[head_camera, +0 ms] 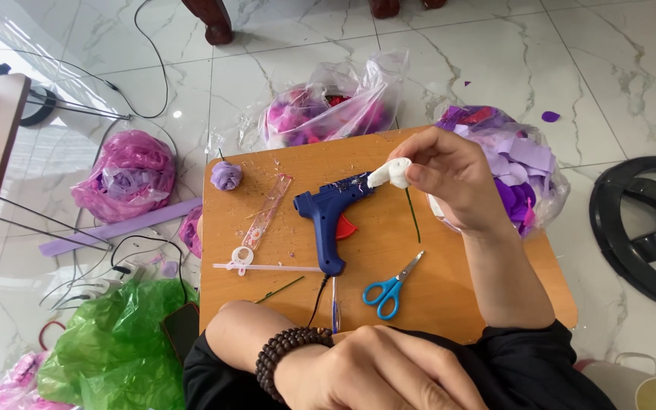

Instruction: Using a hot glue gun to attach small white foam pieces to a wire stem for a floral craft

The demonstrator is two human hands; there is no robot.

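Pinching a small white foam bud (390,173) between thumb and fingertips, the right hand (453,182) is holding it at the nozzle of the blue hot-glue gun (329,215), which is standing on the low wooden table (449,296). Bud and nozzle are touching or nearly so; I cannot tell which. A thin green wire stem (413,215) is hanging down from the bud, its long axis running roughly toward the person. The gun is lying left of the right hand, nozzle pointing right toward it.

The left hand (377,376), with a dark beaded bracelet (286,353) at the wrist, is resting at the near table edge, fingers curled loosely, gripping nothing visible. The right hand is much nearer the gun.

Blue-handled scissors (391,288) are lying just below the stem; a purple paper rose (226,175) is sitting at the far left corner.

Hidden: the bud's underside and the stem's top, covered by fingers. The trigger is hard to make out.
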